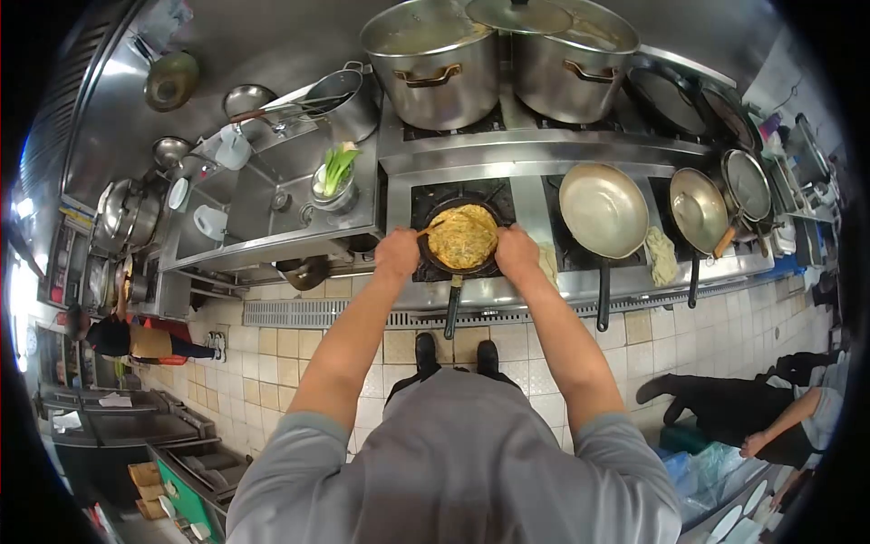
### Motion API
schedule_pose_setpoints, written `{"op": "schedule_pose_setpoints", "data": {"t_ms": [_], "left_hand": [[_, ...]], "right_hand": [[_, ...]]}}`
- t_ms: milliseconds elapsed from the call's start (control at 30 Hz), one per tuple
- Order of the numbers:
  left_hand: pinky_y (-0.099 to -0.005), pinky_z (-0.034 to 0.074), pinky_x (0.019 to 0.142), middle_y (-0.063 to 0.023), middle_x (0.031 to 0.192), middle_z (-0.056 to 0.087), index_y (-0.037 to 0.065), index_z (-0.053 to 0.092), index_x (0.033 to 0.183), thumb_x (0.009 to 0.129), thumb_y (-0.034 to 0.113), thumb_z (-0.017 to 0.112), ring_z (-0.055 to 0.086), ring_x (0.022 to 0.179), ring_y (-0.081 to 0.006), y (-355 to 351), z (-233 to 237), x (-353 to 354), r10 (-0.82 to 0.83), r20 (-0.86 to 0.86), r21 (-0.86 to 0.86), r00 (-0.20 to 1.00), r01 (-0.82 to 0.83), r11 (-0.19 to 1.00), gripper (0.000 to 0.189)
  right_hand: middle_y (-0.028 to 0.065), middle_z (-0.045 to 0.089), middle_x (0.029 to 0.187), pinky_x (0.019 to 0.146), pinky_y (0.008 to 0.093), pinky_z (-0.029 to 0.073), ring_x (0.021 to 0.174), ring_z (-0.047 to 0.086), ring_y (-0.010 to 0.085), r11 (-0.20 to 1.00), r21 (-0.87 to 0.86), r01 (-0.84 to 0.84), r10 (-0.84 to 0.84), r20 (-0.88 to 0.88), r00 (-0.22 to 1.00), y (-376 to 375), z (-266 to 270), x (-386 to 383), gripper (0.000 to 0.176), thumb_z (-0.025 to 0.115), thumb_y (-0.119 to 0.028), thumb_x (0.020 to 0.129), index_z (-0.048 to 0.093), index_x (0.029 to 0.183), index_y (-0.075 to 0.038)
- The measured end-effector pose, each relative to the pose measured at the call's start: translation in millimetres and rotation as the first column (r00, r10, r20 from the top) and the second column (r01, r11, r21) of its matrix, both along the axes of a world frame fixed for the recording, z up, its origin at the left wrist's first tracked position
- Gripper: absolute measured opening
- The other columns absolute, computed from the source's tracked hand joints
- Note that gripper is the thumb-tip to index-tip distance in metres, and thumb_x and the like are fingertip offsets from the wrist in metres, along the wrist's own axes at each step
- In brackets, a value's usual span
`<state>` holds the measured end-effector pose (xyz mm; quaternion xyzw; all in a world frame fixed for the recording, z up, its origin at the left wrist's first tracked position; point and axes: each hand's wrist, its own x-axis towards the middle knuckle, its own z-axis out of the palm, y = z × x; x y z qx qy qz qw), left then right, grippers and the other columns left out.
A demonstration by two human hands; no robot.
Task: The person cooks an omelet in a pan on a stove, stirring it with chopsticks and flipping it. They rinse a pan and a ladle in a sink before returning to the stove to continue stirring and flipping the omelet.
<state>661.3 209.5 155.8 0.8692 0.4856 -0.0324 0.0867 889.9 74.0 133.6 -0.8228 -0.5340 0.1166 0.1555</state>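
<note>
A golden-brown omelette-like round point(463, 238) fills a dark frying pan point(464, 198) on the near burner. The pan's black handle point(451, 313) points toward me, with neither hand on it. My left hand point(397, 252) is closed at the pan's left side, holding a thin wooden utensil point(428, 229) whose tip reaches the food's edge. At the pan's right rim, my right hand point(517, 252) is closed too; what its fingers hold is hidden. Just right of that hand lies a pale folded cloth point(548, 263).
Two large stockpots point(433, 82) stand behind on the range. A wide pan point(604, 210) and a smaller pan point(699, 210) sit to the right. Left is a sink point(263, 204) with green onions point(338, 169) in a container. Another person point(779, 422) is at lower right, one point(136, 337) far left.
</note>
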Motion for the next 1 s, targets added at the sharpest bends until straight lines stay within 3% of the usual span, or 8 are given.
{"op": "schedule_pose_setpoints", "data": {"t_ms": [233,367,433,700,767,833,933,1000], "left_hand": [[-0.0466,0.056,0.086,-0.0223,0.11,0.066,0.009,0.073,0.108,0.083,0.004,0.055,0.067,0.1,-0.0382,-1,10,-11,-0.085,0.013,0.009,0.996,0.085,0.996,0.031],[-0.0477,0.056,0.085,-0.0223,0.107,0.065,0.01,0.073,0.107,0.082,0.004,0.056,0.068,0.098,-0.0379,-1,18,-14,-0.055,0.006,0.019,0.998,0.055,0.998,0.031],[-0.0477,0.056,0.084,-0.0218,0.107,0.065,0.01,0.073,0.107,0.082,0.005,0.056,0.068,0.098,-0.0376,-5,15,-16,-0.078,0.008,0.008,0.997,0.078,0.997,0.031],[-0.047,0.055,0.086,-0.0194,0.106,0.066,0.011,0.073,0.107,0.084,0.007,0.055,0.067,0.101,-0.0353,-22,36,-21,-0.068,0.048,-0.042,0.997,0.07,0.997,0.03],[-0.0462,0.056,0.086,-0.0172,0.11,0.065,0.01,0.074,0.102,0.086,0.007,0.054,0.068,0.1,-0.0357,-22,37,-19,-0.112,-0.121,-0.032,0.986,0.109,0.994,0.026],[-0.0459,0.056,0.086,-0.0173,0.109,0.065,0.01,0.074,0.102,0.085,0.007,0.055,0.068,0.1,-0.0358,-25,50,-23,-0.103,-0.095,-0.036,0.99,0.1,0.994,0.025],[-0.0455,0.056,0.086,-0.0174,0.108,0.065,0.009,0.074,0.102,0.084,0.007,0.057,0.068,0.101,-0.036,-29,54,-20,-0.131,-0.052,-0.067,0.99,0.128,0.99,0.024],[-0.0452,0.056,0.086,-0.0175,0.107,0.065,0.008,0.074,0.102,0.084,0.007,0.058,0.068,0.101,-0.036,-32,51,-16,-0.172,-0.03,-0.086,0.985,0.169,0.982,0.024]], "right_hand": [[0.0188,0.063,0.116,0.09,0.0444,0.055,0.108,0.064,0.0347,0.983,-0.105,-0.151,0.155,0.031,0.987,-5,14,-8,0.024,0.056,-0.01,0.088,0.072,0.105,-0.005],[0.0194,0.062,0.116,0.09,0.0447,0.055,0.109,0.064,0.0342,0.992,-0.116,-0.053,0.05,-0.028,0.998,-5,29,-1,0.024,0.057,-0.01,0.087,0.072,0.105,-0.005],[0.0195,0.063,0.117,0.09,0.0439,0.055,0.109,0.065,0.0342,0.978,-0.141,-0.153,0.152,-0.013,0.988,-12,36,-6,0.025,0.055,-0.007,0.087,0.073,0.105,-0.006],[0.0192,0.065,0.11,0.089,0.0454,0.055,0.106,0.066,0.0358,0.974,-0.165,-0.156,0.151,-0.045,0.988,-42,49,1,0.028,0.056,-0.005,0.084,0.073,0.106,-0.008],[0.0189,0.065,0.113,0.09,0.0446,0.055,0.108,0.066,0.0356,0.965,-0.176,-0.193,0.185,-0.062,0.981,-46,51,4,0.026,0.055,-0.006,0.085,0.073,0.105,-0.006],[0.0181,0.066,0.112,0.09,0.0439,0.055,0.108,0.066,0.0349,0.952,-0.275,-0.135,0.123,-0.061,0.991,-52,58,12,0.025,0.056,-0.007,0.085,0.073,0.104,-0.006],[0.0185,0.066,0.109,0.089,0.0446,0.055,0.106,0.066,0.0349,0.976,-0.109,-0.188,0.18,-0.079,0.981,-64,70,13,0.025,0.056,-0.006,0.085,0.073,0.103,-0.006],[0.0185,0.066,0.107,0.088,0.0453,0.054,0.104,0.066,0.0353,0.959,-0.199,-0.203,0.196,-0.053,0.979,-63,62,7,0.025,0.056,-0.007,0.085,0.074,0.102,-0.006]]}}
